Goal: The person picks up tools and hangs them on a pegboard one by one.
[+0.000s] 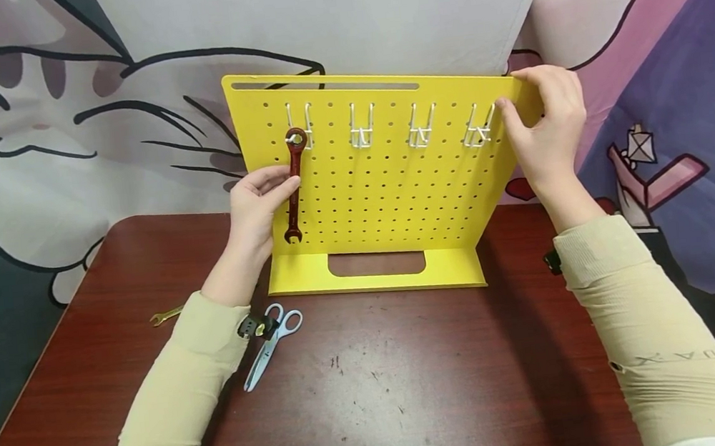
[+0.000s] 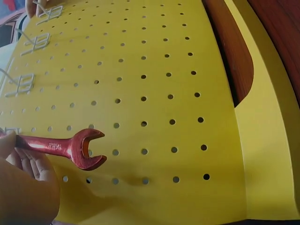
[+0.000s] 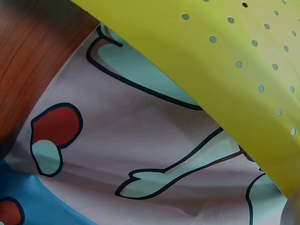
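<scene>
A yellow pegboard (image 1: 387, 198) stands upright on its base with a row of white wire hooks (image 1: 361, 136) near the top. A dark red combination wrench (image 1: 295, 161) hangs down in front of the leftmost hook, its ring end up at the hook. My left hand (image 1: 253, 208) pinches the wrench's shank between thumb and fingers; in the left wrist view its open end (image 2: 86, 152) points away from the hand. At the board's upper right edge, my right hand (image 1: 551, 118) grips the board, thumb on the front face. The right wrist view shows little of that hand.
Light blue scissors (image 1: 272, 346) lie on the brown table (image 1: 412, 383) below the left forearm. A yellowish wrench (image 1: 164, 315) lies farther left, partly hidden by the sleeve. Patterned cloth (image 1: 162, 141) hangs behind the table.
</scene>
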`<state>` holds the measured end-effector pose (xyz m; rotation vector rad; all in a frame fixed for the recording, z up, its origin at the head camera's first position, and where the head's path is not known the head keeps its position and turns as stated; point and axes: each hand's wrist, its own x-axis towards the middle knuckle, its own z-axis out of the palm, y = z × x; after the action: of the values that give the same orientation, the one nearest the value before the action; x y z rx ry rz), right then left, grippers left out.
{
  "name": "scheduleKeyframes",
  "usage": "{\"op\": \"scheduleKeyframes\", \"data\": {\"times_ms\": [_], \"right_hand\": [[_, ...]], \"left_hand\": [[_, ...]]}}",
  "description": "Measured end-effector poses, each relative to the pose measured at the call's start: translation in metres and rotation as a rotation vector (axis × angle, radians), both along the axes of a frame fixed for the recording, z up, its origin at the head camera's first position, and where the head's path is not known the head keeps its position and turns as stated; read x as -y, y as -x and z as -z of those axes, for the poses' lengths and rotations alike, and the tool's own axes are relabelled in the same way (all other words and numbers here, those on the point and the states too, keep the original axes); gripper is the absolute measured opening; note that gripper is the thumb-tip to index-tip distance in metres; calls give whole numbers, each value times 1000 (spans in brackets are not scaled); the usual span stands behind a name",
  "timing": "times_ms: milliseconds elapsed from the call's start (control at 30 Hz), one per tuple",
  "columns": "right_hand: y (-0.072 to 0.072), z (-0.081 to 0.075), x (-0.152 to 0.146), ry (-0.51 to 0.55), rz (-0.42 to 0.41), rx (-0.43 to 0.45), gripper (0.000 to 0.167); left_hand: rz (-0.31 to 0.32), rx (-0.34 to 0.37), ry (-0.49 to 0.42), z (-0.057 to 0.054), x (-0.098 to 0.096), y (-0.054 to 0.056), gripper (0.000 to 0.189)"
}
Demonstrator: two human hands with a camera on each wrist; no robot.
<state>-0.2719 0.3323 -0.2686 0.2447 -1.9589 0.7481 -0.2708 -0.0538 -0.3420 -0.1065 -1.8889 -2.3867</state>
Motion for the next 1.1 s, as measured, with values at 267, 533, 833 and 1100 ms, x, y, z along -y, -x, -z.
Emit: {"op": "scheduleKeyframes", "data": {"times_ms": [267, 533, 833, 1100], "right_hand": [[0, 0, -2, 5, 0, -8, 33], [-1, 0, -2, 0, -5, -12, 33], [-1, 0, -1, -9, -11, -16, 34], [-1, 0, 0, -5, -16, -17, 32]], "left_hand": [[-61, 3, -41, 0, -12, 5, 18], [-86, -5, -24, 0, -17, 5, 15], [-46, -37, -1, 2, -11, 1, 33], [-22, -39, -3, 8, 11, -1, 29]]}}
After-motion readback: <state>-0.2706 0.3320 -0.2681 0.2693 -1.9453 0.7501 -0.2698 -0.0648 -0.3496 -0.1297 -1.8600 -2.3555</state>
